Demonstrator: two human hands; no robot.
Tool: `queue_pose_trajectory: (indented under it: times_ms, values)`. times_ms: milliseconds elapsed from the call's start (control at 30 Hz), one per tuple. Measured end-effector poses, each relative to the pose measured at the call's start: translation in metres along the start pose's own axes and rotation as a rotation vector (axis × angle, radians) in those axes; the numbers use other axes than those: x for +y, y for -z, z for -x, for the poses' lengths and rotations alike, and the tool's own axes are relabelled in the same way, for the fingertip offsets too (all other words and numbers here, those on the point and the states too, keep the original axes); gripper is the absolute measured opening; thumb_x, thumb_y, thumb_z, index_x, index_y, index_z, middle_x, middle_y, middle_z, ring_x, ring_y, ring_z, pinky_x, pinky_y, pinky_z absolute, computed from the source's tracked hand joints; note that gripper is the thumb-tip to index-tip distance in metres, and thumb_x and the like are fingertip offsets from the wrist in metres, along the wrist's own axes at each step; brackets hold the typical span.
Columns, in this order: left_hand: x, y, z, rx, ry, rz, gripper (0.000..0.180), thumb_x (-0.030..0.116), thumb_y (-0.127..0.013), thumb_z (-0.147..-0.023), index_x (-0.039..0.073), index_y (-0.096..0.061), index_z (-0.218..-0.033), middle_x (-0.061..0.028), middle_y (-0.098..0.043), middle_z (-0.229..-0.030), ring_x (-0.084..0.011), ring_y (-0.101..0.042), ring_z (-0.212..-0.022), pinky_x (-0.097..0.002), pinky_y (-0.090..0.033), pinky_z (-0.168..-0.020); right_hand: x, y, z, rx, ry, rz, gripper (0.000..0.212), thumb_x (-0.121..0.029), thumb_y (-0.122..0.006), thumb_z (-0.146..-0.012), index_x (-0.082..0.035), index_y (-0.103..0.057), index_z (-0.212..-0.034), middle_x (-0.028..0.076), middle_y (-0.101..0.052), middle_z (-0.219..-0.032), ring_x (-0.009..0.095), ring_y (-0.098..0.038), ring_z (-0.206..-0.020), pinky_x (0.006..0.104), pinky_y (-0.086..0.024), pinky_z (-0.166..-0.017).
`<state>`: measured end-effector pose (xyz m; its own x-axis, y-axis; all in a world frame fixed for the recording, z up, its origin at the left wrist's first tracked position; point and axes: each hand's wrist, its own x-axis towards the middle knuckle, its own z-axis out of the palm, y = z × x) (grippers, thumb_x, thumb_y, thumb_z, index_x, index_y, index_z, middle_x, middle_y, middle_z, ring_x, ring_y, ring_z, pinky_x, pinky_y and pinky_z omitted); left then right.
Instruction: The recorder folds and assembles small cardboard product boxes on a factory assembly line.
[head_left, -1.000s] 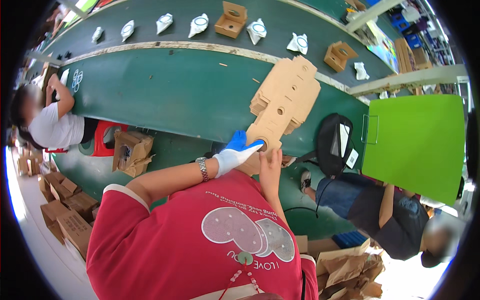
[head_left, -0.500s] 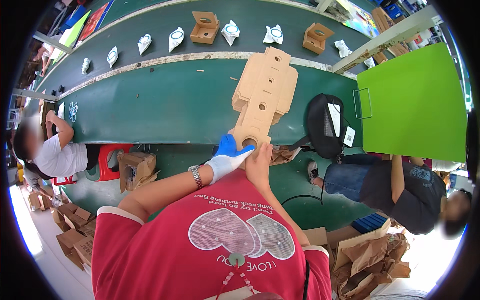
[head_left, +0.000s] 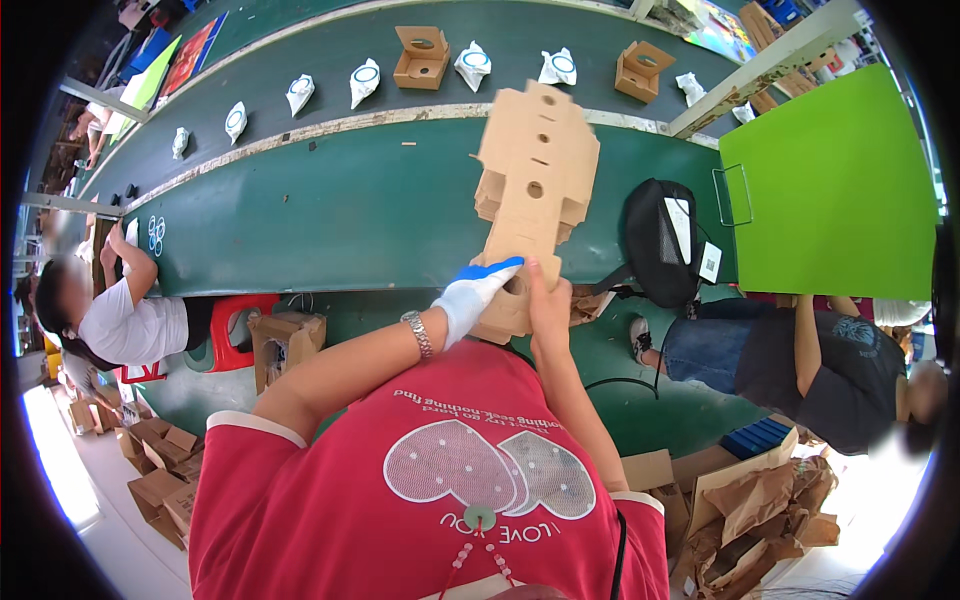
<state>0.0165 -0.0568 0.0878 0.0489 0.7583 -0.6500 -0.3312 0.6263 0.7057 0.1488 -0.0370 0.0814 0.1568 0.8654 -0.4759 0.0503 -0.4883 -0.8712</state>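
A flat brown cardboard box blank [head_left: 525, 225], with round holes and creases, lies over a stack of like blanks [head_left: 490, 190] on the green table. My left hand [head_left: 468, 298], in a white glove with blue fingers, holds the blank's near end from the left, its thumb laid across the top. My bare right hand [head_left: 549, 308] grips the right edge, thumb on top. Fingers beneath the cardboard are hidden. The near end juts past the table edge toward my body.
A black bag [head_left: 655, 245] stands right of the stack, beside a bright green board [head_left: 830, 190]. White-wrapped pieces [head_left: 473, 66] and open small boxes [head_left: 422, 62] sit on the dark belt [head_left: 330, 60] behind. One person sits at left; another is at right.
The blank's near end has slid toward my body, and my right hand has moved right along it. My left thumb now lies across the cardboard. The view has shifted slightly.
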Motion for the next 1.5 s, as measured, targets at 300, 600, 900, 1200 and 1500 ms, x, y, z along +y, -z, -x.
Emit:
queue_pose_trajectory:
  times_ms: [300, 600, 900, 1200, 1500]
  values:
    - [0.046, 0.033, 0.015, -0.239, 0.191, -0.291, 0.04, 0.046, -0.054, -0.098, 0.009, -0.066, -0.103, -0.0028, -0.067, -0.094, -0.0119, -0.063, -0.077, -0.0262, -0.051, -0.067, -0.057, 0.015, 0.0, -0.703, -0.29, -0.248, 0.051, -0.047, -0.038, -0.104, -0.015, -0.036, -0.064, -0.001, -0.042, -0.061, 0.01, -0.036, -0.056, 0.0251, -0.033, -0.054]
    - [0.116, 0.036, 0.072, -0.315, -0.233, 0.155, 0.052, 0.042, -0.045, -0.102, -0.005, -0.061, -0.115, -0.0122, -0.068, -0.109, -0.0139, -0.064, -0.087, -0.0289, -0.052, -0.078, -0.102, 0.035, -0.054, -1.048, -0.128, -0.449, 0.098, -0.081, -0.017, -0.089, 0.001, -0.057, -0.125, 0.015, -0.068, -0.109, 0.027, -0.066, -0.101, 0.0363, -0.053, -0.088]
    - [0.1, 0.031, 0.094, -0.513, 0.063, 0.022, 0.039, 0.034, -0.05, -0.102, -0.001, -0.06, -0.117, -0.0158, -0.069, -0.109, -0.0191, -0.069, -0.09, -0.0287, -0.056, -0.077, -0.106, -0.006, -0.123, -1.028, 0.28, -1.306, 0.07, -0.06, -0.03, -0.1, -0.006, -0.042, -0.143, 0.015, -0.048, -0.144, 0.035, -0.054, -0.124, 0.052, -0.046, -0.102]
    - [0.082, 0.088, 0.063, -0.525, -0.204, 0.097, 0.06, 0.045, -0.04, -0.1, 0.0, -0.045, -0.138, -0.0121, -0.055, -0.128, -0.0209, -0.053, -0.108, -0.0327, -0.047, -0.092, -0.113, 0.001, -0.104, -0.489, -0.011, -0.633, 0.055, -0.007, -0.06, -0.089, 0.0, -0.042, -0.14, 0.018, -0.055, -0.133, 0.031, -0.061, -0.114, 0.0455, -0.053, -0.094]
    - [0.115, 0.093, -0.035, -0.264, -0.388, 0.535, 0.074, 0.034, -0.062, -0.094, -0.003, -0.03, -0.148, -0.0157, -0.047, -0.144, -0.0266, -0.045, -0.134, -0.0432, -0.046, -0.102, -0.064, -0.079, -0.082, -0.631, 0.068, -0.148, 0.067, 0.003, -0.049, -0.086, -0.008, -0.029, -0.149, 0.016, -0.053, -0.135, 0.029, -0.058, -0.118, 0.0409, -0.051, -0.094]
